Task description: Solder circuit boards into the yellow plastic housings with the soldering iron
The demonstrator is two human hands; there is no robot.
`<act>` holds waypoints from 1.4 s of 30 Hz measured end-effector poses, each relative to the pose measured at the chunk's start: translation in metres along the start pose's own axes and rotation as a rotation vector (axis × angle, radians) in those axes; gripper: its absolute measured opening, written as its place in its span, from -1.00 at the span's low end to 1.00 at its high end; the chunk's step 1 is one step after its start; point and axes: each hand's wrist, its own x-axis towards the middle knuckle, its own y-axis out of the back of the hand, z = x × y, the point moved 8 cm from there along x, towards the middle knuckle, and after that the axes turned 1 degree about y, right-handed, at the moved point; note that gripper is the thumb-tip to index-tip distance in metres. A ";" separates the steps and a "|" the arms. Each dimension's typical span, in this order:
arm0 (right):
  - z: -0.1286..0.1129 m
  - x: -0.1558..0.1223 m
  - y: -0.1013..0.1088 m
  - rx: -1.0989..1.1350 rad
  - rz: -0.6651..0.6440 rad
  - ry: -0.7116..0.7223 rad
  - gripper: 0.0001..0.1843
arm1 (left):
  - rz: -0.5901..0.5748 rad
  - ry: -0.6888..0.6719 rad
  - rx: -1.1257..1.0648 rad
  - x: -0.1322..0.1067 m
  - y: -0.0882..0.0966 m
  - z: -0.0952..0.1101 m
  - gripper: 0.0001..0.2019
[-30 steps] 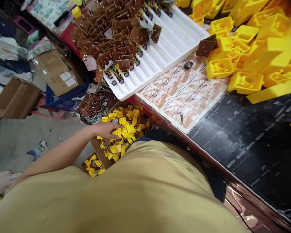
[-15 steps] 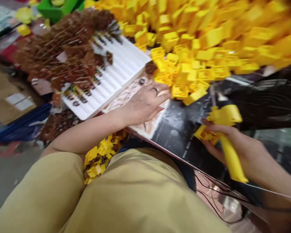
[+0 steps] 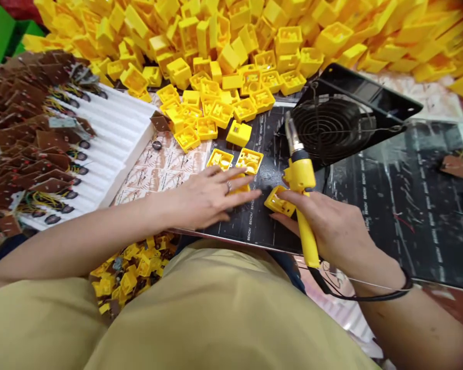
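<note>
My left hand [image 3: 216, 198] is open, fingers spread flat over a yellow plastic case that shows partly beneath them. Just beyond the fingertips, two more open yellow cases [image 3: 250, 160] lie on the black bench mat [image 3: 262, 226], their moulded insides facing up. In my right hand [image 3: 332, 221] is a yellow soldering iron [image 3: 304, 177], its metal tip pointing up and away. The thumb and fingers of the same hand also pinch another yellow case [image 3: 278, 201] low over the mat. A thin pale wire and a black cord run by the right wrist.
A large heap of yellow cases [image 3: 200, 46] covers the back. At left, a white ridged foam tray [image 3: 119, 123] carries many brown circuit boards [image 3: 23, 103] with wires. A black fan [image 3: 332, 118] stands behind the iron. More yellow parts [image 3: 135, 272] lie below the bench edge.
The view has shifted right, bringing the fan into full sight. My left hand has spread its fingers over cases now lying apart from the heap. My right hand still holds the iron and a case.
</note>
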 end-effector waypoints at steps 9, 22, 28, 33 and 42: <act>0.002 -0.009 0.006 0.169 0.020 -0.036 -0.53 | 0.111 0.191 -0.060 -0.026 0.006 -0.004 -0.54; -0.012 -0.008 -0.012 0.190 0.183 -0.131 -0.51 | 0.221 0.314 -0.081 -0.017 0.010 -0.017 -0.28; -0.023 0.009 -0.026 0.233 0.194 -0.058 -0.52 | 0.173 0.358 -0.131 -0.021 -0.003 -0.051 -0.49; -0.022 0.004 -0.037 0.225 0.155 -0.016 -0.59 | 0.054 0.369 0.023 -0.035 -0.008 -0.041 -0.45; -0.010 0.008 -0.037 0.213 0.145 0.038 -0.48 | 0.245 0.669 0.104 -0.061 0.024 -0.089 -0.43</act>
